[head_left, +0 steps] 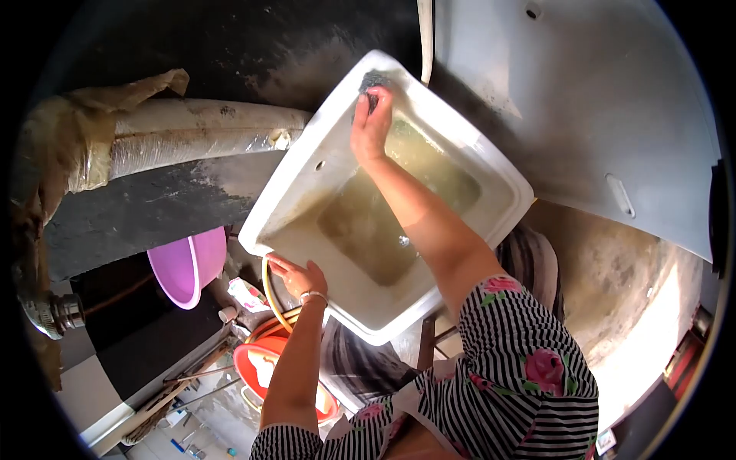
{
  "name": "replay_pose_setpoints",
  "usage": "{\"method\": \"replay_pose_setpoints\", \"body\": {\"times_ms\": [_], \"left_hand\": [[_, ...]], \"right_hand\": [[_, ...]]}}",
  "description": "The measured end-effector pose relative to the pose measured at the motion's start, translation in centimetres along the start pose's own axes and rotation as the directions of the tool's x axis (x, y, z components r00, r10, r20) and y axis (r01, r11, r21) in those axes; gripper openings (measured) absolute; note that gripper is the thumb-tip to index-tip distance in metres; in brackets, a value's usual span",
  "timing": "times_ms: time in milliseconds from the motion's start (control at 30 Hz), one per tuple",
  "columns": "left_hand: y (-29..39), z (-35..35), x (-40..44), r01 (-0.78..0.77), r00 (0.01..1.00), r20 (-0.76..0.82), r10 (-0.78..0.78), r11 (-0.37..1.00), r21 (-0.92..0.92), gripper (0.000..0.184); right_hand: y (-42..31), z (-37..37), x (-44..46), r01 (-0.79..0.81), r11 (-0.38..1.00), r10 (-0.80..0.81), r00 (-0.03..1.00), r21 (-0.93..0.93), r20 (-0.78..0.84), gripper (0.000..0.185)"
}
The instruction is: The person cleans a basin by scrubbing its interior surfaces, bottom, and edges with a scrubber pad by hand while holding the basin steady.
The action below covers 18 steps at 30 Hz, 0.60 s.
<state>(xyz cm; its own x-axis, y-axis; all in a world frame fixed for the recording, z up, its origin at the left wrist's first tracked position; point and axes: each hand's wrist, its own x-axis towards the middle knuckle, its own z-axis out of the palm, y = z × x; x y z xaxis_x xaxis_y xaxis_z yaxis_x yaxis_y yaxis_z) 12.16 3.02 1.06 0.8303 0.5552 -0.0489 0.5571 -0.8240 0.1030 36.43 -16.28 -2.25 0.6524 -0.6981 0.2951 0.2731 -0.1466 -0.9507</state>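
A white sink basin lies turned at an angle below me, with murky, brownish water in its bowl. My right hand reaches across it and presses a dark grey scouring pad, which looks like steel wool, against the inner wall near the far corner. At the near left corner, my left hand rests at the rim with fingers stretched out and thumb apart. A yellow hose runs down just beside the fingers of that hand.
On the left, a thick plastic-wrapped pipe reaches the basin. A purple tub and a red bucket are lower left. A large grey panel stands at right, with a white pipe beside it.
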Motion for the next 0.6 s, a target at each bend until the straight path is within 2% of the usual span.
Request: {"method": "replay_pose_setpoints", "body": {"times_ms": [67,100,133,200,267,300,333,400,467,500,533,567,600], "left_hand": [[0.7,-0.7,0.2,0.045,0.998,0.045,-0.044,0.999,-0.008,0.102],[0.4,-0.5,0.3,0.04,0.998,0.041,-0.037,0.996,-0.078,0.1],[-0.6,0.4,0.3,-0.019,1.0,-0.018,0.019,0.999,-0.049,0.101],[-2.4,2.5,0.6,-0.128,0.983,-0.134,0.129,0.992,0.016,0.101],[-1.3,0.8,-0.2,-0.208,0.958,-0.197,0.209,0.978,0.026,0.098],[-0.3,0.0,-0.2,-0.253,0.94,-0.228,0.253,0.967,0.029,0.097],[0.3,-0.9,0.1,-0.413,0.887,-0.218,0.407,0.911,0.018,0.095],[1.5,-2.6,2.2,-0.697,0.702,-0.212,0.68,0.717,-0.006,0.092],[4.7,-4.6,5.9,-0.829,0.559,-0.109,0.822,0.558,-0.045,0.087],[6.4,-5.2,7.8,-0.866,0.501,-0.031,0.865,0.501,-0.011,0.088],[8.0,-5.4,9.8,-0.916,0.4,0.025,0.916,0.399,0.038,0.089],[9.9,-5.8,11.1,-0.939,0.34,0.11,0.934,0.332,0.086,0.088],[12.0,-6.3,12.1,-0.946,0.311,0.232,0.922,0.276,0.173,0.078]], "right_hand": [[4.3,0.7,-1.3,-0.113,0.992,0.108,0.991,-0.055,-0.084,0.021],[6.5,0.1,-1.8,-0.256,0.962,0.253,0.966,-0.092,-0.044,0.022],[6.1,-1.0,-1.9,-0.258,0.955,0.26,0.966,-0.144,-0.008,0.021],[4.6,-1.5,-1.3,-0.271,0.956,0.278,0.96,-0.115,0.04,0.02],[-0.2,-0.7,-0.5,-0.132,0.991,0.132,0.99,-0.011,0.051,0.02],[-0.8,-0.1,-0.7,-0.014,0.998,0.015,1.0,-0.059,0.024,0.019],[0.7,-0.1,-1.3,-0.1,0.991,0.1,0.995,-0.091,-0.006,0.019],[4.6,0.6,-2.3,-0.265,0.954,0.256,0.964,-0.138,-0.077,0.019],[3.5,0.1,-2.3,-0.229,0.969,0.226,0.973,-0.096,-0.041,0.019],[2.4,-0.2,-2.3,-0.212,0.974,0.211,0.977,-0.076,-0.025,0.019],[1.3,-0.3,-2.2,-0.196,0.979,0.196,0.981,-0.053,-0.01,0.019],[0.0,0.2,-2.2,-0.155,0.988,0.155,0.988,-0.01,0.017,0.019],[-1.0,0.0,-1.9,-0.027,0.998,0.028,0.999,-0.058,0.018,0.02]]}}
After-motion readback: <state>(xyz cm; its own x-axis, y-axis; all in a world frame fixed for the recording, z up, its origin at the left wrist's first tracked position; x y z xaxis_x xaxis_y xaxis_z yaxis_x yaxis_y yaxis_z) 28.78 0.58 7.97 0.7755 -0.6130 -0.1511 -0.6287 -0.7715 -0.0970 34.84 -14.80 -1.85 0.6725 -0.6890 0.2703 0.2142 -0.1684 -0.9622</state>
